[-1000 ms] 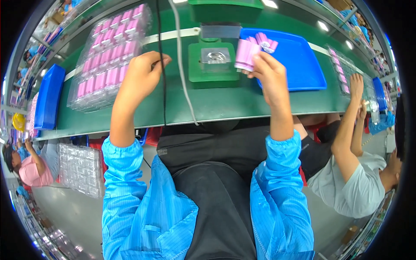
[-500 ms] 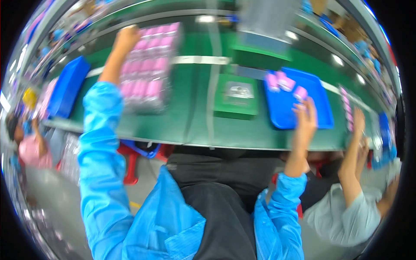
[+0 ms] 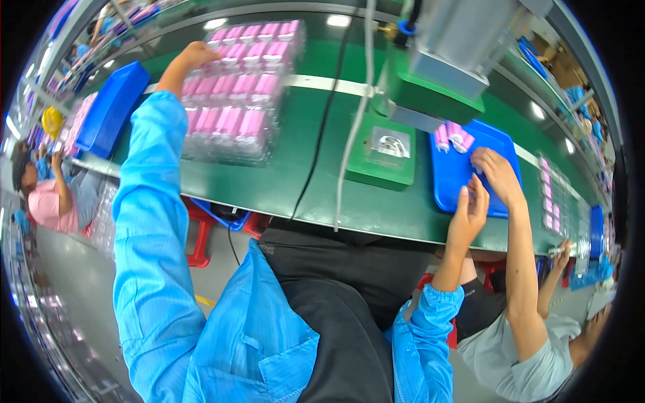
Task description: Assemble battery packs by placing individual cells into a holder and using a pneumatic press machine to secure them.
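My left hand (image 3: 200, 55) reaches to the far left edge of a clear plastic tray (image 3: 265, 156) holding rows of pink-wrapped cylindrical pieces (image 3: 225, 121). Its fingers are closed at a piece by that edge; whether they hold it is hidden. My right hand (image 3: 469, 213) is at the near left edge of a blue tray (image 3: 447, 191), fingers apart and nothing visible in them. A few pink-wrapped pieces (image 3: 460, 138) lie at the far left of the blue tray. Just beyond my right hand, a co-worker's hand (image 3: 496, 171) reaches over the same tray.
A green fixture block (image 3: 379, 168) with a clear plate on top stands beneath a grey and green press head (image 3: 437, 87). A black cable (image 3: 322, 134) and a white hose (image 3: 356, 127) hang before the bench. A blue bin (image 3: 114, 111) stands left; another pink-filled clear tray (image 3: 551, 195) lies right.
My right hand has drawn back toward me from over the blue tray, and the co-worker's hand has come in over it. My left hand stays at the clear tray. The view has shifted.
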The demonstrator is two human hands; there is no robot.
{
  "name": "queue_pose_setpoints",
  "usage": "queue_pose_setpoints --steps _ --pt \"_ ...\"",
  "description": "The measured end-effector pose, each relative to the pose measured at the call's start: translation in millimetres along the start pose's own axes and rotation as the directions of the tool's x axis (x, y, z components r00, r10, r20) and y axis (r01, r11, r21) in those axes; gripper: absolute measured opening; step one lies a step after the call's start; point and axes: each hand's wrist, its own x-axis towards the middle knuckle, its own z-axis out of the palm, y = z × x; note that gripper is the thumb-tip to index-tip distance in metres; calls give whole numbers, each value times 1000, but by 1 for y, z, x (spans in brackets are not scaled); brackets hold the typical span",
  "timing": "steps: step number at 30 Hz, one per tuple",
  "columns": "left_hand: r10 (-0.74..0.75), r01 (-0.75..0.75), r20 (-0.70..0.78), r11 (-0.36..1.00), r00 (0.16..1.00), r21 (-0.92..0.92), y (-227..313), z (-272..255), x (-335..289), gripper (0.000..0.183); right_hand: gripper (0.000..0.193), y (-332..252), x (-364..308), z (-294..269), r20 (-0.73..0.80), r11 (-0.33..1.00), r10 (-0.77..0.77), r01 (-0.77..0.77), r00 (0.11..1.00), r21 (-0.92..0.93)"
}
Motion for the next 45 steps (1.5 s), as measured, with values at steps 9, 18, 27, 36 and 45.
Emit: queue_pose_setpoints --steps 9,18,27,36,45 --pt "74 175 -434 845 898 506 105 -7 -64 32 33 -2 -5 -4 31 997 -13 16 999 -80" --pt "382 -229 96 716 919 -659 270 50 -248 36 30 -17 1 10 -26 998 -57 57 998 -4" --pt "504 -339 -33 530 863 -778 335 143 -275 36 29 -53 -1 26 37 965 -170 159 985 207" --pt "655 -712 -311 532 689 -457 332 154 -276 26 33 -76 34 83 363 931 -266 140 893 336" --pt "604 -637 -271 547 750 -543 326 138 -283 29 22 -58 33 93 368 940 -305 215 878 265"
